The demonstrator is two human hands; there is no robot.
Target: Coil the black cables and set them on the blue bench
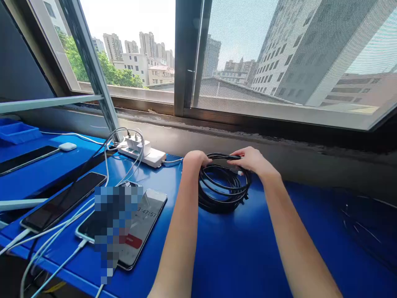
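Note:
A coil of black cable [223, 188] lies on the blue table [242, 248] close to the window wall. My left hand [194, 159] is closed around the coil's upper left side. My right hand [252, 160] pinches the black cable end at the coil's top right, fingers pressed together on it. Both forearms reach forward from the bottom of the view.
A white power strip [143, 153] with plugged chargers sits left of the coil. White cables run to several phones [63, 201] lying on the left of the table. A blue bin [17, 131] stands at far left. The window sill runs behind.

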